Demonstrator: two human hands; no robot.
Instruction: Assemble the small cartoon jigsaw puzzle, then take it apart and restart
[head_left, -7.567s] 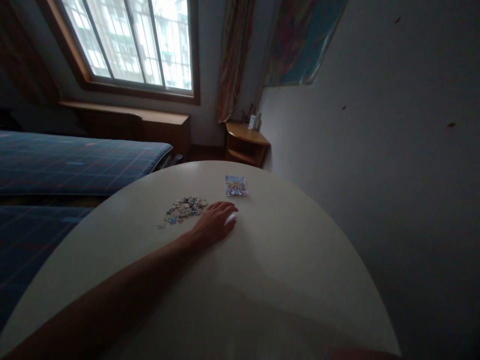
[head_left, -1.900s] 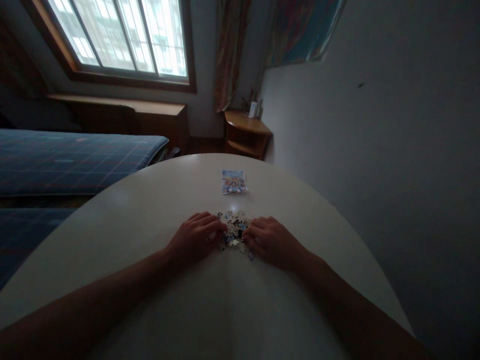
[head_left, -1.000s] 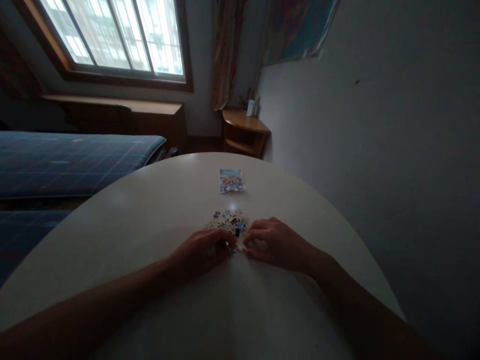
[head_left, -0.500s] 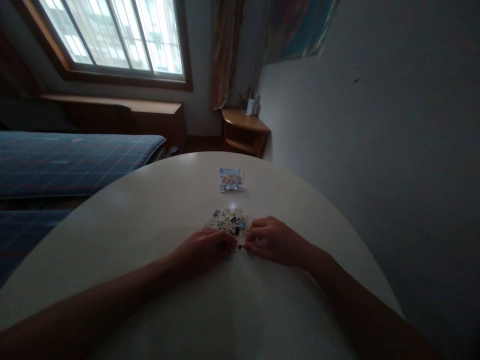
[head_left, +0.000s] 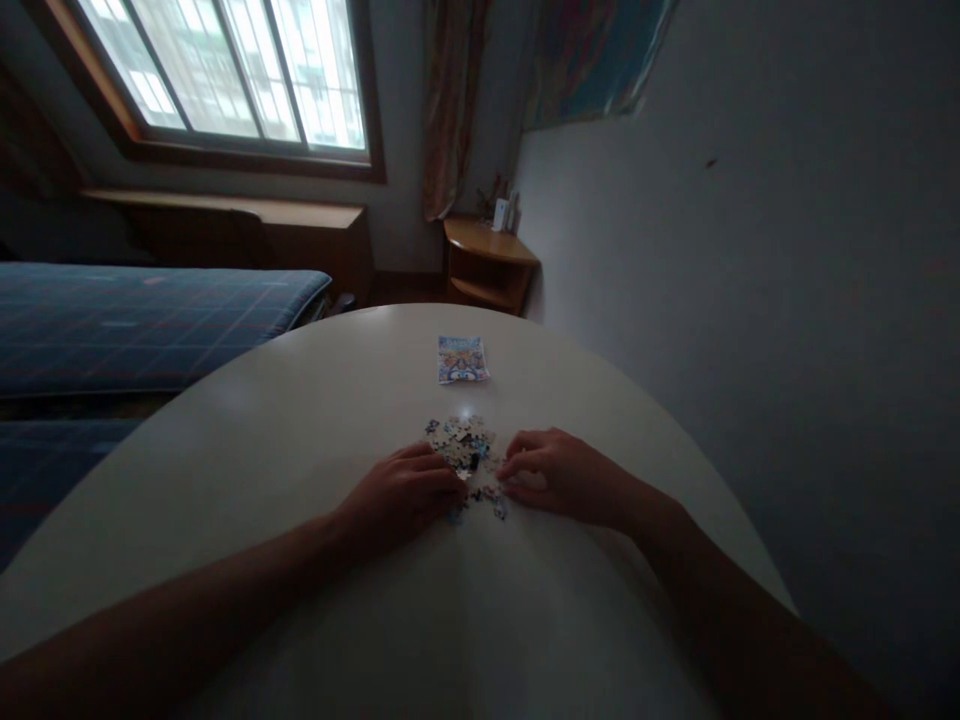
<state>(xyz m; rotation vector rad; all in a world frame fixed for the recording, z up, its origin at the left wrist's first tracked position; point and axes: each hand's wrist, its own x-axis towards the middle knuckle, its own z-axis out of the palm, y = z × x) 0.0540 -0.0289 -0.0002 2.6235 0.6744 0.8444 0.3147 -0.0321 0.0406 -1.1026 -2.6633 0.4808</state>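
A loose heap of small jigsaw puzzle pieces (head_left: 463, 438), pale with some blue and dark ones, lies on the white round table (head_left: 337, 400). Closer to me, a short row of puzzle pieces (head_left: 491, 498) sits between my hands. My left hand (head_left: 409, 492) rests at the left side of these pieces, fingers curled together; whatever is under its fingertips is hidden. On the right, my right hand (head_left: 562, 478) has thumb and forefinger apart, with the tips beside the row. Nothing shows between them.
Beyond the heap lies a small printed packet (head_left: 463, 360). A bed with a plaid cover (head_left: 150, 320) is to the left of the table, and a wall (head_left: 750, 300) runs along the right. A wooden corner shelf (head_left: 487, 240) stands behind.
My hands have moved apart slightly, left hand to the left and right hand to the right. More of the row of pieces between them shows, and the right fingers have parted.
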